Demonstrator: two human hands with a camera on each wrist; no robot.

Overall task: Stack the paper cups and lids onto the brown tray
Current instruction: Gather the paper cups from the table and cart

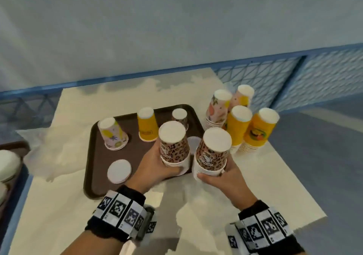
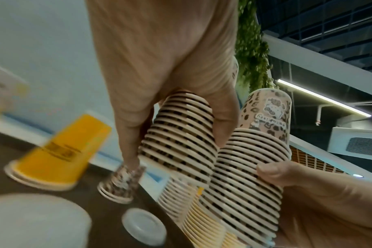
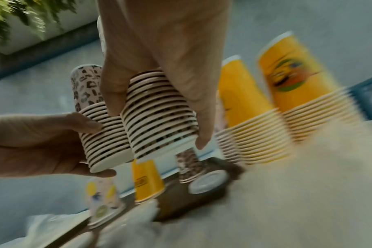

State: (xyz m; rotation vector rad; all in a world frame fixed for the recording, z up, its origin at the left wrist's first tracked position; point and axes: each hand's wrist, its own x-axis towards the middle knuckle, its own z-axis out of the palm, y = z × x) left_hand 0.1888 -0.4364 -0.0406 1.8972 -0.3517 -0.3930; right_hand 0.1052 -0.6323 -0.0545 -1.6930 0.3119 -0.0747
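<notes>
My left hand grips an upside-down stack of leopard-print paper cups over the right front corner of the brown tray. My right hand grips a second leopard-print stack just right of it, past the tray's edge. The two stacks are side by side and nearly touching. On the tray stand a pastel cup, a yellow cup and a small leopard cup, all upside down. A white lid and a clear lid lie there too.
Several taller cup stacks stand on the white table right of the tray: a pink floral one, another pink one and two yellow ones. A blue mesh railing runs behind. A second tray with white lids sits at far left.
</notes>
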